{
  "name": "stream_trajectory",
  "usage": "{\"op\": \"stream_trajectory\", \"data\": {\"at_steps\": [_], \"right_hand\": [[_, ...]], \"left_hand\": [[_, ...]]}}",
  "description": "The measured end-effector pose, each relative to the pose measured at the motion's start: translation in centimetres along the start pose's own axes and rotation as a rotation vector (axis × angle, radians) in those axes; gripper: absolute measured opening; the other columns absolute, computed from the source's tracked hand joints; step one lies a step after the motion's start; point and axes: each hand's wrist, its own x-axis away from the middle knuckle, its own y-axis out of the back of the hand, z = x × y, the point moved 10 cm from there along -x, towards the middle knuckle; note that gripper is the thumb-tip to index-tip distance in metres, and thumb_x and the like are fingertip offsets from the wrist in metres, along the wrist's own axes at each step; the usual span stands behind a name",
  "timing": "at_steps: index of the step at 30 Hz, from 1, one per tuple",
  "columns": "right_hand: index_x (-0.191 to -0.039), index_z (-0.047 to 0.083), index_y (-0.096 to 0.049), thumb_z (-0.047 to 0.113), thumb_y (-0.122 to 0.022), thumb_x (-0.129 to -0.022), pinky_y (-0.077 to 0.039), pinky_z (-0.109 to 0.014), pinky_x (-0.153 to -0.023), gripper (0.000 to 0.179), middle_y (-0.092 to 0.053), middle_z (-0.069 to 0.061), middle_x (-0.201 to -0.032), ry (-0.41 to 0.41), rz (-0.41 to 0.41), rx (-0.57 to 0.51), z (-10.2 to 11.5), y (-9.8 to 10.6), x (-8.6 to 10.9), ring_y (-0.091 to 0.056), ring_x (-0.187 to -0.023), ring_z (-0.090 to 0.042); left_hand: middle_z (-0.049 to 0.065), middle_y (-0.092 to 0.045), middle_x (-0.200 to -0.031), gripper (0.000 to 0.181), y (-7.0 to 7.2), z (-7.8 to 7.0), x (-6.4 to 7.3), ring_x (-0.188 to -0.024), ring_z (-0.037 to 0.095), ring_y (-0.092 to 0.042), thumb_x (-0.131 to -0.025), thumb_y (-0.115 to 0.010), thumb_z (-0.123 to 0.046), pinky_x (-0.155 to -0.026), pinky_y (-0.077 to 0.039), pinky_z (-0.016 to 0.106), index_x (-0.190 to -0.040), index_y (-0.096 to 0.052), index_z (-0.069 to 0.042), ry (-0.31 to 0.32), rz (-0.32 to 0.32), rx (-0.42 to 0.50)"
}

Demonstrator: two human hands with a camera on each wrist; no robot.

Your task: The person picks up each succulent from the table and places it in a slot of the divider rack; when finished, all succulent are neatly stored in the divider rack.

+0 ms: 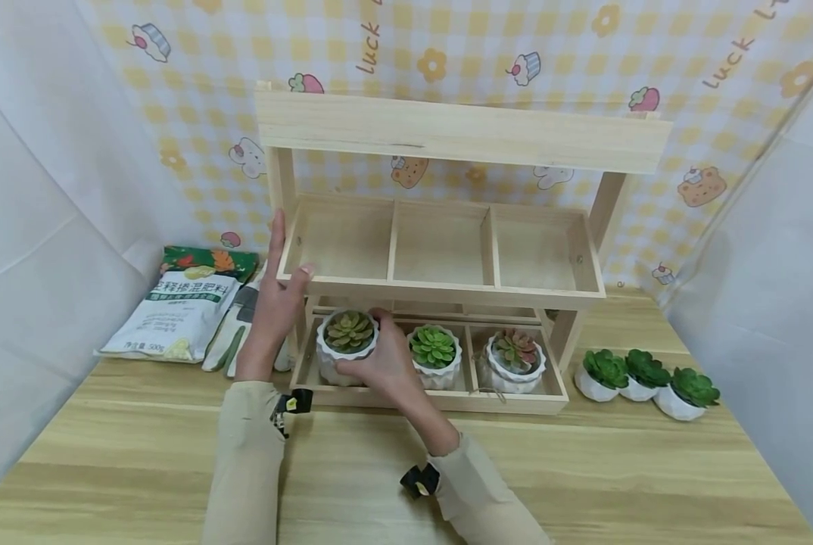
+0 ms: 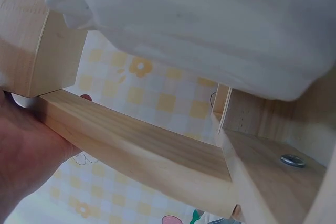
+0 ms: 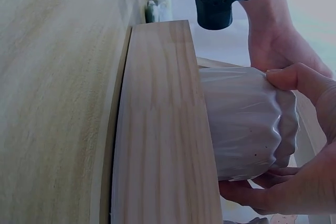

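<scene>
My right hand (image 1: 387, 362) holds a white ribbed pot with a brownish-green succulent (image 1: 349, 333) in the left compartment of the lower tray. Thumb and fingers lie around the pot's side; in the right wrist view the white pot (image 3: 241, 121) stands behind the tray's front board (image 3: 163, 124). My left hand (image 1: 273, 303) grips the left front corner of the wooden plant stand's upper tray (image 1: 447, 289), thumb at the rim and index finger pointing up. The left wrist view shows that hand (image 2: 31, 150) against a wooden post (image 2: 142, 145).
Potted succulents stand in the lower tray's middle (image 1: 435, 356) and right (image 1: 515, 359) compartments. Three small green potted plants (image 1: 645, 378) are on the table (image 1: 584, 469) at the right. A fertilizer bag (image 1: 175, 306) and gloves (image 1: 232, 333) lie at the left.
</scene>
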Motion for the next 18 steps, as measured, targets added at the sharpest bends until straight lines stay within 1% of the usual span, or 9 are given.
{"op": "stream_trajectory", "data": {"at_steps": [4, 12, 14, 18], "right_hand": [[-0.129, -0.002, -0.043, 0.017, -0.083, -0.062, -0.044, -0.037, -0.087, 0.079, -0.057, -0.013, -0.114, 0.010, 0.003, -0.008, 0.0, -0.3, -0.1, -0.055, -0.103, -0.025], [-0.134, 0.004, -0.037, 0.015, -0.083, -0.063, -0.042, -0.036, -0.091, 0.086, -0.053, -0.012, -0.121, 0.044, 0.018, -0.014, -0.4, -1.3, -0.3, -0.052, -0.109, -0.023], [-0.134, 0.002, -0.038, 0.014, -0.083, -0.062, -0.043, -0.037, -0.090, 0.086, -0.053, -0.012, -0.121, 0.049, 0.015, -0.010, -0.4, -1.5, -0.2, -0.052, -0.109, -0.024], [-0.133, -0.001, -0.039, 0.015, -0.083, -0.063, -0.043, -0.038, -0.089, 0.085, -0.053, -0.014, -0.119, 0.033, 0.019, 0.003, -0.6, -1.7, -0.2, -0.052, -0.108, -0.025]], "left_hand": [[-0.015, -0.003, -0.153, 0.072, 0.1, 0.0, 0.0, -0.136, 0.026, -0.020, -0.089, -0.049, -0.031, -0.100, -0.022, 0.059, -0.146, -0.008, -0.048, 0.000, 0.001, 0.001], [-0.015, -0.004, -0.153, 0.072, 0.1, 0.0, 0.0, -0.135, 0.025, -0.021, -0.089, -0.050, -0.030, -0.101, -0.022, 0.058, -0.146, -0.009, -0.047, -0.006, -0.002, 0.019], [-0.015, -0.004, -0.153, 0.072, 0.1, 0.0, 0.0, -0.135, 0.025, -0.021, -0.089, -0.050, -0.030, -0.100, -0.022, 0.058, -0.146, -0.009, -0.048, -0.003, 0.000, 0.019], [-0.016, -0.004, -0.152, 0.072, 0.0, 0.1, 0.1, -0.135, 0.027, -0.022, -0.089, -0.050, -0.031, -0.099, -0.023, 0.059, -0.145, -0.009, -0.049, 0.010, -0.002, 0.018]]}}
